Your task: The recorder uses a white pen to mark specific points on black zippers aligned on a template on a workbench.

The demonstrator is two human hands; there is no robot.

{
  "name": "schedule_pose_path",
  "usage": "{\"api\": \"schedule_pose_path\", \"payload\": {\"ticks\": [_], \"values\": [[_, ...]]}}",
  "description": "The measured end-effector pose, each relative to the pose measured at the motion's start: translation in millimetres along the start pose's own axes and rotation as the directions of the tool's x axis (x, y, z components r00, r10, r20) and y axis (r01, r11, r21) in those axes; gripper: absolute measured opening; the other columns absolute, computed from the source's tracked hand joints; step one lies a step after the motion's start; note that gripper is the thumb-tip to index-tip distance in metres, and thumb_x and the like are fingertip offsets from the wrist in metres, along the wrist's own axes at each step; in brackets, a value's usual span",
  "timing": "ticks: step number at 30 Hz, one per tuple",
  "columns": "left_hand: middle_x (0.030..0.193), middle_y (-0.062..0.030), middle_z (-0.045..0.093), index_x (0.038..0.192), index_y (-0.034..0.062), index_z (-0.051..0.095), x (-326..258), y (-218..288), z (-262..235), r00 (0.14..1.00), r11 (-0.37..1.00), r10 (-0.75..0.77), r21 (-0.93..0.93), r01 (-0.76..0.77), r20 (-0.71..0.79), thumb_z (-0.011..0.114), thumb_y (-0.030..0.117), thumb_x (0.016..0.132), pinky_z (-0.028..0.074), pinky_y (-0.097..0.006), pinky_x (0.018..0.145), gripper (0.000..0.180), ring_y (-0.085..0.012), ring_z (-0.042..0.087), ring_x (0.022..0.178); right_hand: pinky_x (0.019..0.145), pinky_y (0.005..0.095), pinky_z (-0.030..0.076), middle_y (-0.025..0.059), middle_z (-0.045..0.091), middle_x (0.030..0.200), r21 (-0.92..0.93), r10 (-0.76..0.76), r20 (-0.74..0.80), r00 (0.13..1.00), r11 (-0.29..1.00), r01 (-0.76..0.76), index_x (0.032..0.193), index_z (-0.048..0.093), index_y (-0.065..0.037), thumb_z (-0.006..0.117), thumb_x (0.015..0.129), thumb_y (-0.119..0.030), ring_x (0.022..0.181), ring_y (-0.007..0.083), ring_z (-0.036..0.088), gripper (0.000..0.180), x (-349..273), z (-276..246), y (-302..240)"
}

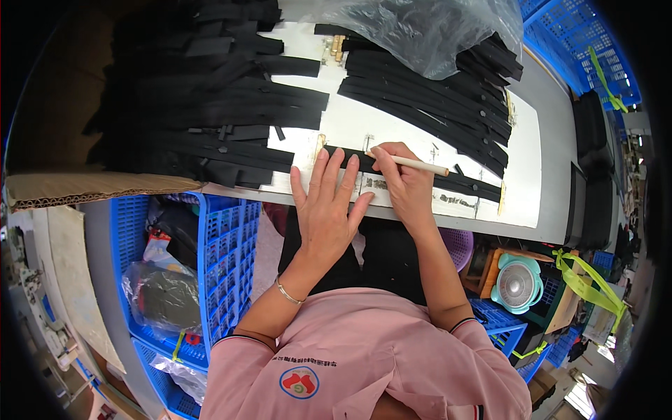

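Left hand (pixel 327 203) flat, fingers spread, pressing a black strap (pixel 413 175) onto the white table (pixel 546 168). Right hand (pixel 402 178) clenched around a pale stick-like pen (pixel 418 164), tip at the strap. Piles of black straps (pixel 210 91) behind, clear plastic bag (pixel 420 28) above, blue crates (pixel 224 259) below.

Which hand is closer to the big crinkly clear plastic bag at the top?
The right hand. It sits almost straight below the clear plastic bag, gripping a pale stick. The left hand lies flat farther down and to the left, pressing the black strip.
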State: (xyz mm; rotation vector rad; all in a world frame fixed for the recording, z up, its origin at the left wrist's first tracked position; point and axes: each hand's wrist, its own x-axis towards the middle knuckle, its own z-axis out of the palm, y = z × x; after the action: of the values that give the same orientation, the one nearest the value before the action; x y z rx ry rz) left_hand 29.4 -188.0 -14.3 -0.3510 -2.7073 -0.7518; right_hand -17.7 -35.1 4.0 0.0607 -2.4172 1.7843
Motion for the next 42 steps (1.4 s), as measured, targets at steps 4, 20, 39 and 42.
{"api": "schedule_pose_path", "payload": {"ticks": [4,20,39,42], "values": [[0.152,-0.0098,0.052,0.148,0.0133,0.057,0,0,-1,0.999,0.999,-0.024,-0.037,0.025,0.021,0.074,0.034,0.093,0.01,-0.059,0.123,0.061,-0.0297,0.04,0.148,0.062,0.0256,0.049,0.007,0.07,0.077,0.012,-0.026,-0.028,0.999,1.0,0.027,0.099,0.071,0.002,0.064,0.102,-0.017,0.069,0.0109,0.065,0.02,1,0,0],[0.15,-0.0118,0.053,0.144,0.011,0.06,1,1,1,1.0,1.0,0.001,0.006,-0.001,0.016,0.076,0.032,0.091,0.012,-0.063,0.122,0.059,-0.031,0.042,0.147,0.055,0.0269,0.046,0.0053,0.069,0.07,0.04,-0.053,0.082,0.995,0.998,0.05,0.09,0.073,0.0,0.063,0.101,-0.017,0.059,0.0103,0.06,0.023,-4,-13,3],[0.16,-0.012,0.043,0.153,0.0099,0.048,7,55,19,0.974,0.974,0.175,-0.169,-0.149,0.147,0.072,0.033,0.094,0.008,-0.062,0.124,0.068,-0.0323,0.034,0.152,0.058,0.0225,0.042,0.0015,0.062,0.068,-0.053,0.042,-0.273,0.961,0.997,-0.058,0.092,0.071,0.001,0.061,0.104,-0.016,0.064,0.0054,0.054,0.023,-21,-87,22],[0.157,-0.0122,0.047,0.149,0.0082,0.054,9,67,25,0.966,0.973,0.188,-0.166,-0.159,0.177,0.071,0.033,0.096,0.011,-0.062,0.123,0.061,-0.0316,0.037,0.149,0.059,0.0213,0.04,-0.0003,0.06,0.07,-0.05,0.048,-0.254,0.966,0.997,-0.062,0.093,0.072,0.001,0.06,0.105,-0.016,0.066,0.0045,0.053,0.024,-22,-87,22]]}}
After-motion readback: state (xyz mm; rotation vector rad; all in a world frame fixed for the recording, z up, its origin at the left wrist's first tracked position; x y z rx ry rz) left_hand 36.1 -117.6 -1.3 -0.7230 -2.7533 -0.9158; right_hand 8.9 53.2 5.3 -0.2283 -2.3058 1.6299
